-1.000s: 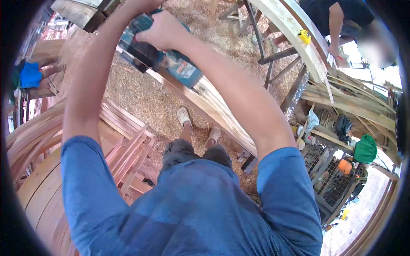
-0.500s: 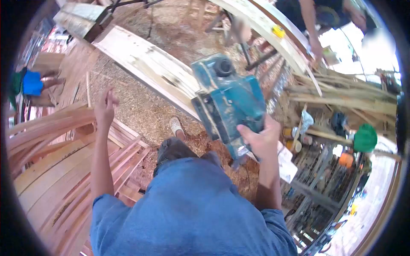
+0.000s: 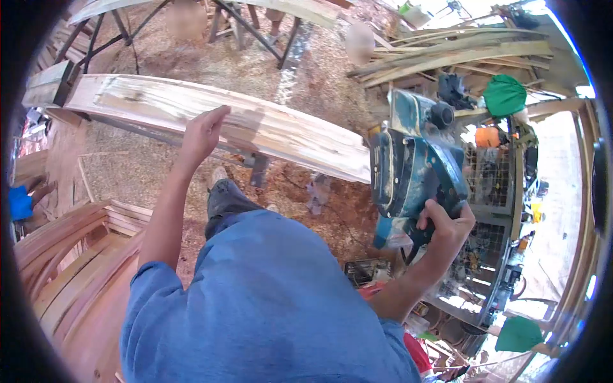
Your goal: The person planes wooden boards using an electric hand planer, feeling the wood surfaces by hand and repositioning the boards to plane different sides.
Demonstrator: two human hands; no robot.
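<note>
My right hand (image 3: pixel 447 226) grips the handle of a teal power tool (image 3: pixel 418 159), which is raised and tilted near the right end of a long pale wooden plank (image 3: pixel 281 127). The tool's dusty body and black round knob face up. Over the plank's near edge is my left hand (image 3: pixel 205 134), its fingers curled together; whether anything is between them is too small to tell. Part of the plank's surface is shaded near that hand.
Curved reddish wooden pieces (image 3: pixel 89 268) stand at the lower left. Stacked boards (image 3: pixel 460 54) lie at the upper right, near a green cloth bundle (image 3: pixel 504 96) and wire shelving (image 3: pixel 488 179). Shavings cover the floor (image 3: pixel 147 153). A person's blue garment (image 3: pixel 20 203) shows at the far left.
The view has turned to the right. The power tool now appears further right, still in my right hand. My left hand has come in over the plank, its fingers now curled.
</note>
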